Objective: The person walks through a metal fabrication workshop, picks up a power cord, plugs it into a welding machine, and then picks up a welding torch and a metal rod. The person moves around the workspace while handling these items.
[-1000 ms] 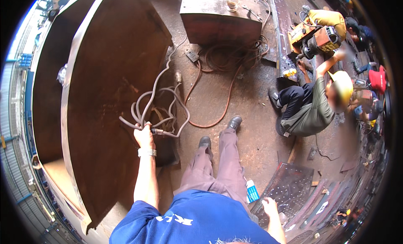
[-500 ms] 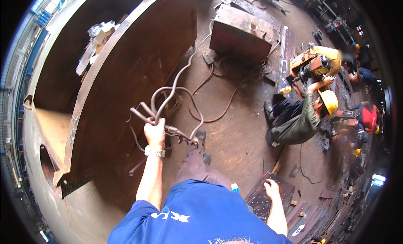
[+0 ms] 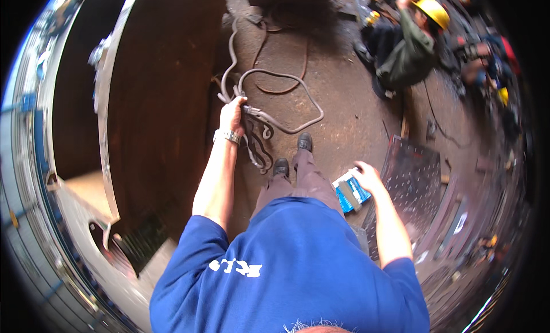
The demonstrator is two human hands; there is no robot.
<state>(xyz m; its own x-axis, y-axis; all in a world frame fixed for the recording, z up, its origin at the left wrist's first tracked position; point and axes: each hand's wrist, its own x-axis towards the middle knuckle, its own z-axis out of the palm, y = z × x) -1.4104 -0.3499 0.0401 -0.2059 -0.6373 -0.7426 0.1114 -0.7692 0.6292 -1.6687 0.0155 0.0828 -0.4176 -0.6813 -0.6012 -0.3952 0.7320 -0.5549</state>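
My left hand is closed around a bundle of looped grey cable. Short bent ends poke up beside the fist, and below it hang dark hook-like pieces, whose kind I cannot make out. My right hand is over the upper edge of a blue and white box, fingers stretched out and slightly blurred. Whether they touch the box is unclear. A grey-brown strip lies across the box.
At left stands a large curved rusty steel wall. A dark plate with rows of holes lies right of my right hand. A crouching person in a yellow helmet works at upper right. More cable trails over the brown floor.
The view has shifted. My left hand, still round the cable, is now farther forward. My right hand has moved forward to the blue and white box, which was mostly hidden before.
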